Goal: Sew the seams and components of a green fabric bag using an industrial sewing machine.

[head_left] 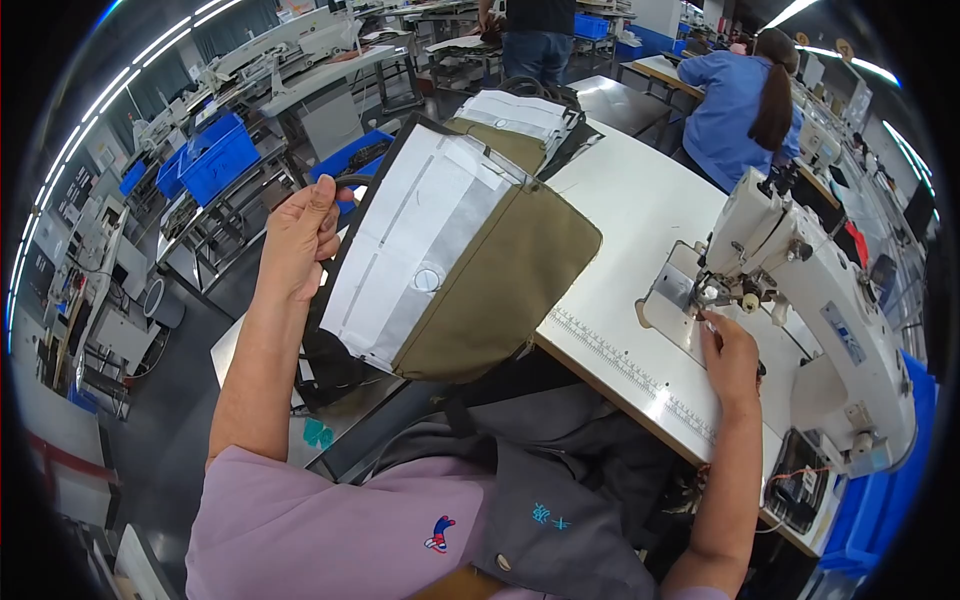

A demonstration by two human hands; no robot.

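My left hand (pixel 305 235) grips a dark strap (pixel 350 180) at the left edge of an olive fabric bag piece (pixel 500 280) faced with a white panel (pixel 390 245) that has a round mark on it, holding it raised at the table's left end. A second olive-and-white piece (pixel 505 120) lies behind it. My right hand (pixel 730 355) is at the needle and presser foot of a white sewing machine (pixel 840 310), index finger reaching up to the foot, other fingers curled; whatever it holds there is too small or hidden to make out.
The white worktable (pixel 600 175) carries a printed ruler along its front edge. Blue bins (pixel 205 155) stand on racks at left, another (pixel 870 515) at lower right. A co-worker in a blue top (pixel 730 120) sits beyond the table; a person in dark clothes (pixel 535 40) stands at the back.
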